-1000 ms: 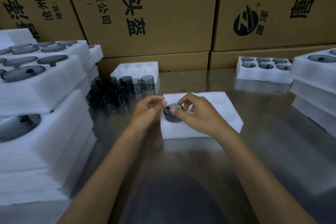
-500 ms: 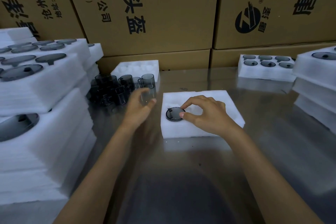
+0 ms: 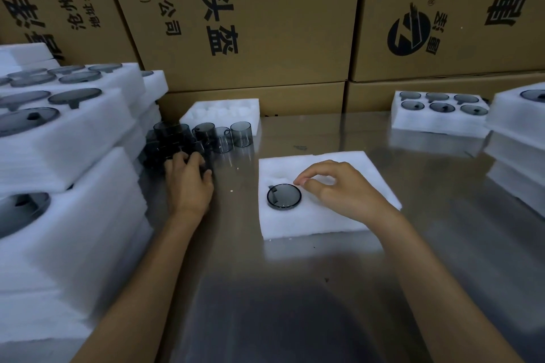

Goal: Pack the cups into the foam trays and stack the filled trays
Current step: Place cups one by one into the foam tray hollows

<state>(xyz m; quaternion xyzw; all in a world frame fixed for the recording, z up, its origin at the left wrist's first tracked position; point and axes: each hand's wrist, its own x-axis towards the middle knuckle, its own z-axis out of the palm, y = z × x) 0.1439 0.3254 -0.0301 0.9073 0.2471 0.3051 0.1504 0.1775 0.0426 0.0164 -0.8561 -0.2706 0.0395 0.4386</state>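
Left hand: back of hand up, fingers curled down into the cluster of loose cups at table left; a dark cup appears to sit under the fingertips, but whether it is actually gripped cannot be told.

Right hand: rests over the near foam tray, thumb and forefinger drawn close together just beside the seated cup, holding nothing; the remaining fingers are loosely bent.

Seated cup: smoky grey, transparent, set in a recess at the left part of the near foam tray, circular rim upward, small handle tab at its upper left. Only one cup is visible in this tray.

Near foam tray: white, roughly square, flat on the steel table, centre of view.

Loose cups: dark translucent, standing upright, packed close together; two lighter ones stand at the right edge of the group, in front of an unfilled foam tray with open recesses.

Left stack of filled trays: several white foam layers, grey round rims showing in the top faces.

Far filled tray: six cups in two rows of three, at table right rear.

Right stack of trays: white foam, one grey rim visible on top, partly cut by the frame edge.

Cardboard cartons: brown, printed with black characters and a round logo, walling the rear.
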